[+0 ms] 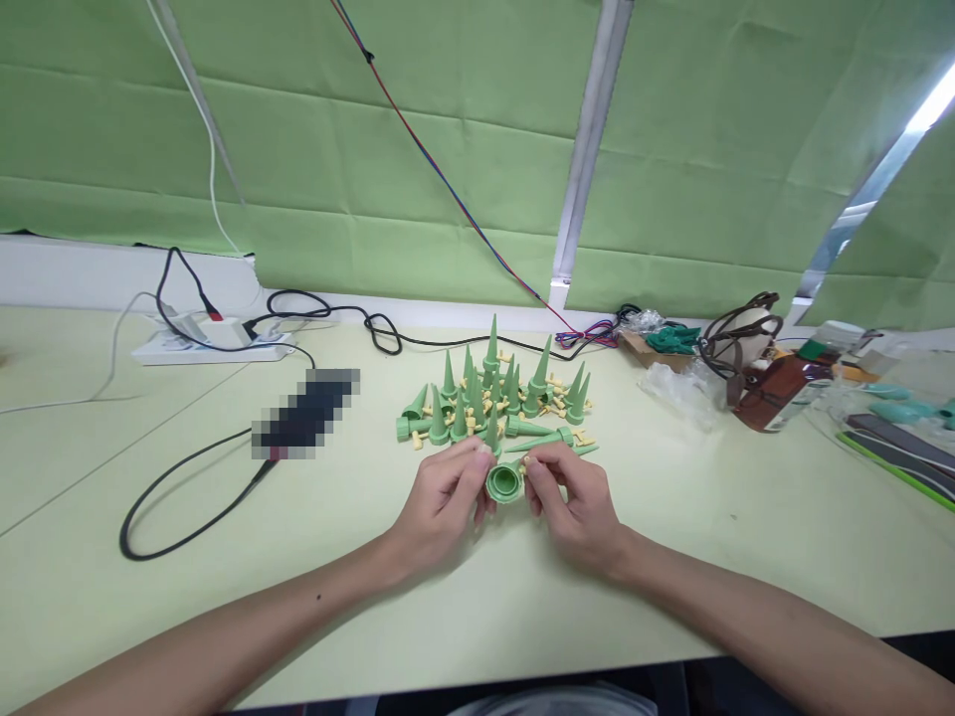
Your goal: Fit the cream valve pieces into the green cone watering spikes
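Observation:
My left hand is closed on a green plastic watering spike, whose round, hollow open end faces me. On the other side of that spike, my right hand pinches a small yellow plastic valve between thumb and fingers, right at the spike's edge. Whether the valve is seated in the spike cannot be made out. Just beyond both hands lies a cluster of green spikes, several standing point up and others on their sides. Small yellow valves are scattered among them.
A white power strip with plugs and a blurred dark device on a black cable are at left. On the right are a clear plastic bag, a brown bottle and eyeglasses-like brown straps. Green sheeting hangs behind.

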A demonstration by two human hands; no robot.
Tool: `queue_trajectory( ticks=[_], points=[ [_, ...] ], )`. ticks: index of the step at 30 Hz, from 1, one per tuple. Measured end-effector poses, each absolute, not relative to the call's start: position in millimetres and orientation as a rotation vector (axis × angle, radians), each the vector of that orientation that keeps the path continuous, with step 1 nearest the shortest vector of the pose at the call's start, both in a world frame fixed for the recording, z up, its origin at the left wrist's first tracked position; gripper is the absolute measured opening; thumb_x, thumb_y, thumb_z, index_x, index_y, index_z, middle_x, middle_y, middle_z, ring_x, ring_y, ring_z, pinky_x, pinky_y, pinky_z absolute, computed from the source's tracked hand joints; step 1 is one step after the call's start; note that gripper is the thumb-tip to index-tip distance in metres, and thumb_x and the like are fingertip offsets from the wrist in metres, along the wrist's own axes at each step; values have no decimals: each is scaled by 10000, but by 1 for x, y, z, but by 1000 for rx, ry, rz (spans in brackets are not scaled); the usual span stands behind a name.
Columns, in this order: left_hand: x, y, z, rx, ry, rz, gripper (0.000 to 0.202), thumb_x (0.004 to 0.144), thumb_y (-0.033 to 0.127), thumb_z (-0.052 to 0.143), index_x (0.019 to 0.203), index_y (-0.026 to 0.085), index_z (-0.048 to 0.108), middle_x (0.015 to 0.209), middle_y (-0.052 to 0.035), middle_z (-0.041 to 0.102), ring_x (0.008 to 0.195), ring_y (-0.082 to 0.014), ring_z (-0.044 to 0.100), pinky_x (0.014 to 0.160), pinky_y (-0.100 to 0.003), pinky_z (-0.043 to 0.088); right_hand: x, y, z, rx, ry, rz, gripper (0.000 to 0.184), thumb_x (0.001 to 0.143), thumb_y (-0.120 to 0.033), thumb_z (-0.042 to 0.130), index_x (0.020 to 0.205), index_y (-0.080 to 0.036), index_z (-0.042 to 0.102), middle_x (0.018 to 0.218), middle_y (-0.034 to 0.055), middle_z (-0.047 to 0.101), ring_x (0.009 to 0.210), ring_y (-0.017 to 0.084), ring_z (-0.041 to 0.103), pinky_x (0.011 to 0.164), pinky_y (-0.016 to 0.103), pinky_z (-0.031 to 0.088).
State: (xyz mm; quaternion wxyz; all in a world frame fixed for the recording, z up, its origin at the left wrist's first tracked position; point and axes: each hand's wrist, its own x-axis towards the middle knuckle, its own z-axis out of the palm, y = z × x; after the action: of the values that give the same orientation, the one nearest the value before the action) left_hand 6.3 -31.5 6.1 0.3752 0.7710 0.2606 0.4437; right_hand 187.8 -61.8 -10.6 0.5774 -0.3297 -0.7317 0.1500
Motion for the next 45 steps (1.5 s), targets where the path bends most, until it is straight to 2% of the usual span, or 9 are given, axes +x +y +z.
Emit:
queue_trajectory(
  ticks=[3, 9, 18, 25, 38, 45],
  points=[
    [7, -33, 6, 1887, 639, 1007, 580, 1050, 458, 330, 609, 156, 556, 569, -25, 530, 527, -135, 518, 580, -294, 420, 188, -62, -11, -752, -1723, 359, 143, 1002, -126, 442, 949, -204, 549, 656, -31, 532, 517, 96, 505, 506, 217, 432],
    [8, -34, 7, 1857, 619, 880, 661, 1043, 523, 278, 559, 154, 537, 514, -36, 522, 499, -138, 516, 585, -297, 431, 189, -60, -10, -744, -1734, 346, 140, 998, -122, 447, 949, -205, 549, 644, -40, 518, 506, 93, 496, 498, 218, 415],
    [6, -31, 3, 2080, 588, 937, 573, 1048, 405, 347, 565, 149, 517, 606, -14, 499, 618, -120, 519, 629, -243, 422, 191, -58, -9, -798, -1731, 349, 134, 1000, -147, 452, 914, -212, 532, 646, -43, 507, 497, 95, 486, 487, 221, 398],
    [7, -29, 1, 2136, 602, 971, 253, 975, 338, 529, 870, 144, 653, 789, -32, 575, 654, -116, 514, 556, -220, 412, 190, -57, -9, -828, -1736, 338, 140, 997, -165, 453, 887, -205, 530, 713, -18, 537, 514, 96, 489, 495, 227, 416],
    [9, -31, -1, 2241, 697, 1171, 91, 938, 231, 593, 898, 174, 535, 801, 9, 477, 623, -83, 480, 521, -181, 428, 189, -58, -9, -886, -1755, 361, 149, 1016, -216, 427, 897, -208, 515, 640, -40, 473, 495, 102, 430, 481, 237, 356],
    [8, -31, -2, 2214, 711, 1141, 105, 949, 218, 580, 1043, 175, 598, 959, -35, 545, 658, -82, 516, 544, -192, 453, 189, -58, -11, -913, -1744, 397, 114, 1015, -223, 445, 922, -207, 508, 653, -45, 459, 494, 96, 416, 476, 238, 327]
  ],
)
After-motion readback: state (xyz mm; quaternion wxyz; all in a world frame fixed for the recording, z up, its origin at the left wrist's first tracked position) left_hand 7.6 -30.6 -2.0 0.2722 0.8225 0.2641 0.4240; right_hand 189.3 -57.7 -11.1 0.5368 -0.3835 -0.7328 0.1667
